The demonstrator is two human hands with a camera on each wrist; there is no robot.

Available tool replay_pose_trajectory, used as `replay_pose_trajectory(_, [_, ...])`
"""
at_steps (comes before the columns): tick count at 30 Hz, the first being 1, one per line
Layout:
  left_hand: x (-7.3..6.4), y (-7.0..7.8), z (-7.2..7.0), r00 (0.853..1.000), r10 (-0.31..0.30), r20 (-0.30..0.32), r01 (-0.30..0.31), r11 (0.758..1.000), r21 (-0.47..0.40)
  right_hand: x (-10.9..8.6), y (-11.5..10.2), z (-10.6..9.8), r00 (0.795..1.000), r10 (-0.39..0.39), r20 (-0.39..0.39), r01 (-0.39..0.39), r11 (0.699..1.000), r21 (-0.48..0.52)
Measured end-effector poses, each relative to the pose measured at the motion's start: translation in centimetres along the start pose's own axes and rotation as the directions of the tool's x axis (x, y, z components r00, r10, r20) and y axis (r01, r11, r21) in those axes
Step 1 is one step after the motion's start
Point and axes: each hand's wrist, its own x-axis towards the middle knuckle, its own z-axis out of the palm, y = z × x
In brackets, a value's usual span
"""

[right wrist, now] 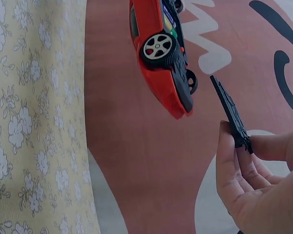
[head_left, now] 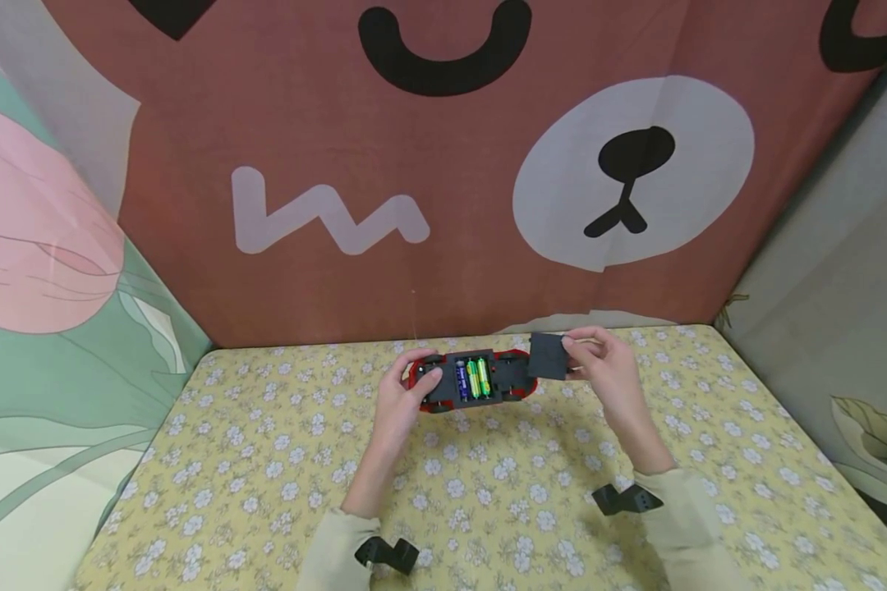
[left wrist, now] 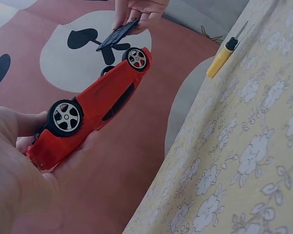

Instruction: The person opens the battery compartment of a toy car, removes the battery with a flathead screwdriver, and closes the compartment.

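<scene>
Toy car (head_left: 508, 377), underside up, is occupying a spot about 5 o'clock from the centre of the head view, above a floral cloth (head_left: 451, 509). Left hand (head_left: 399, 398) is gripping the car's 9 o'clock end, its thumb pressing on the chassis; right hand (head_left: 609, 369), toward 3 o'clock, is pinching a flat black cover (head_left: 547, 357) by its outer edge between thumb and fingers. The cover is overlapping the car's 3 o'clock end in the head view, but the right wrist view is showing the two apart. Three batteries (head_left: 474, 379) are lying side by side in the uncovered bay (head_left: 470, 355) at mid-chassis. A yellow-handled screwdriver (left wrist: 219, 62) is resting near 2 o'clock in the left wrist view. Good handling is probably depending on a level car, so that no battery is tipping out, and on a light pinch that is not flexing the cover. Wherever cover and bay are meeting, parallel edges are likely serving better than force; any tabs are proving too small to judge.
</scene>
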Motion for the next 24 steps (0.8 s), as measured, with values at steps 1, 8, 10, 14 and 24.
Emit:
replay_pose_trajectory(1, [0.0,0.0,0.0,1.000,0.001,0.000,-0.001,1.000,0.000,0.0,0.0,-0.1,1.000,0.003,-0.002,-0.003,1.000,0.002])
replay_pose_trajectory(8, [0.1,0.2,-0.1,1.000,0.000,-0.016,0.000,1.000,0.000,0.4,0.2,-0.6,0.999,0.038,-0.006,-0.038,0.999,0.000])
replay_pose_trajectory(10, [0.1,0.3,-0.2,1.000,-0.002,-0.021,0.001,1.000,-0.006,0.5,0.2,-0.8,0.999,0.050,-0.007,-0.050,0.999,-0.003])
replay_pose_trajectory(14, [0.1,0.3,-0.3,1.000,-0.005,-0.030,0.004,1.000,-0.011,0.7,0.3,-1.0,0.998,0.061,-0.010,-0.061,0.998,-0.001])
replay_pose_trajectory(24, [0.2,0.3,-0.5,1.000,-0.001,-0.029,0.000,1.000,-0.028,1.1,1.0,-1.7,0.998,0.059,-0.034,-0.060,0.998,-0.016])
